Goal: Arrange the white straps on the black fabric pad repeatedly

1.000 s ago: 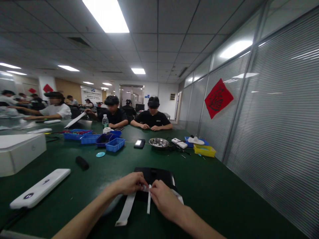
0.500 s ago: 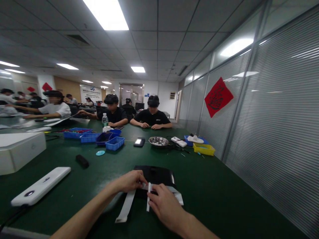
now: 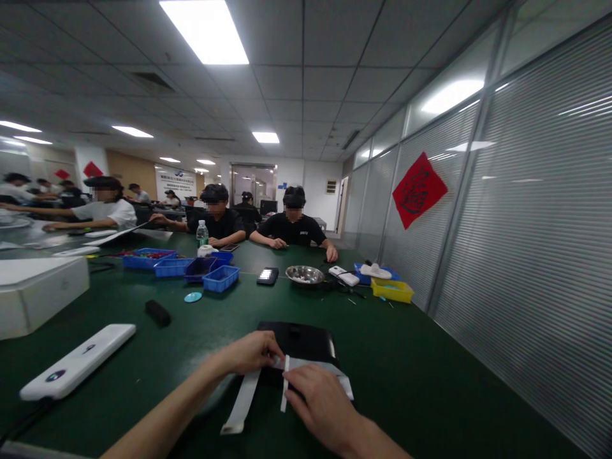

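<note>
A black flat case (image 3: pixel 299 339) lies on the green table, with white strips across its near side. One wide white strip (image 3: pixel 243 403) hangs down toward me on the left, and a narrow white strip (image 3: pixel 285 382) stands between my hands. My left hand (image 3: pixel 258 350) is closed at the case's near edge, its fingertips pinching the white material left of the narrow strip. My right hand (image 3: pixel 321 396) has its fingers together on the narrow strip, thumb side toward it. Another white piece (image 3: pixel 345 384) sticks out beyond the right hand.
On the green table (image 3: pixel 411 382) are a white power bank (image 3: pixel 79 362), a black object (image 3: pixel 157 313), a white box (image 3: pixel 43 293), blue trays (image 3: pixel 221 278), a phone (image 3: pixel 268 276), a metal bowl (image 3: pixel 305 275) and a yellow tray (image 3: pixel 392 291). People sit opposite, one in a black shirt (image 3: pixel 296 229).
My right hand's fingers have drawn closer together and shifted slightly down the narrow strip. Across the table, the person's hand has moved outward toward the metal bowl.
</note>
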